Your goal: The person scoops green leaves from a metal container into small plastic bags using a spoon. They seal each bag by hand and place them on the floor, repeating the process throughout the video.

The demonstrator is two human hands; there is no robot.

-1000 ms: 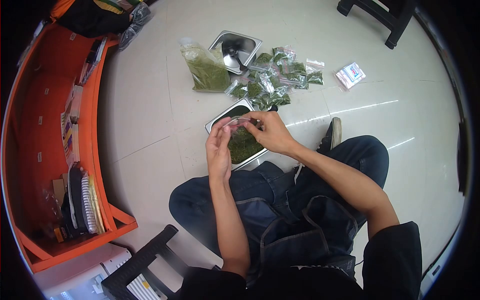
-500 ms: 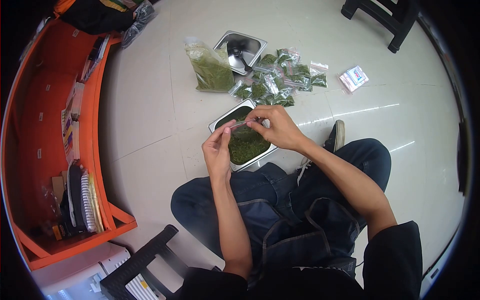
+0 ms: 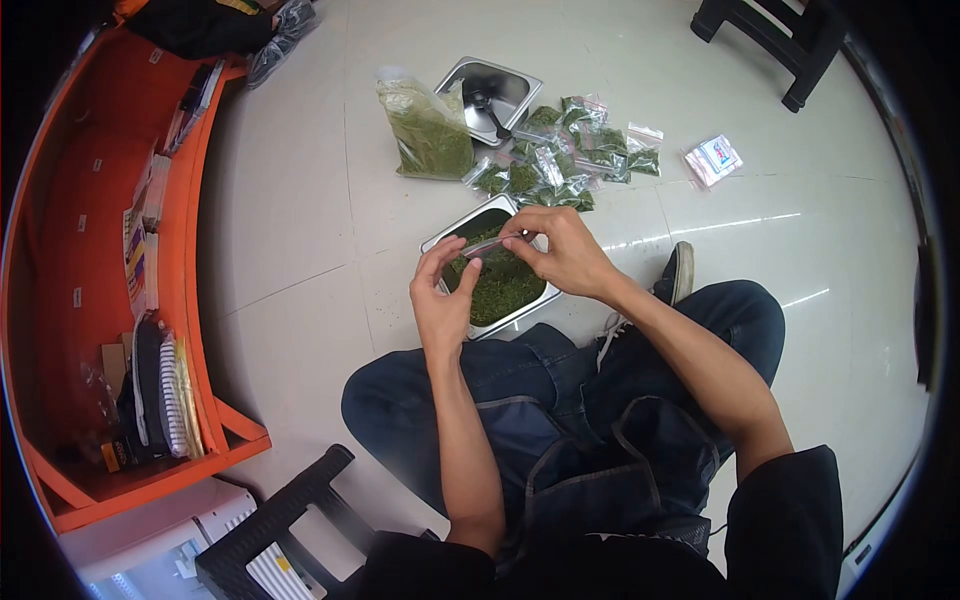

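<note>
I sit on the white floor with a steel tray (image 3: 440,243) of green dried leaves in front of my knees. A small clear zip bag (image 3: 492,245) is stretched between both hands over the tray. My left hand (image 3: 441,297) pinches its left end between thumb and fingertips. My right hand (image 3: 562,252) pinches its right end along the top strip. The bag's lower part is hidden behind my fingers.
Several small filled bags (image 3: 560,165) lie in a pile beyond the tray, beside a large bag of leaves (image 3: 430,135) and a second steel tray with a scoop (image 3: 490,92). A pack of empty bags (image 3: 711,159) lies right. Orange shelving (image 3: 120,260) stands left, black stools (image 3: 285,520) near.
Both hands have stayed over the tray with the small bag; my left fingers shifted along its edge and the view moved slightly down.
</note>
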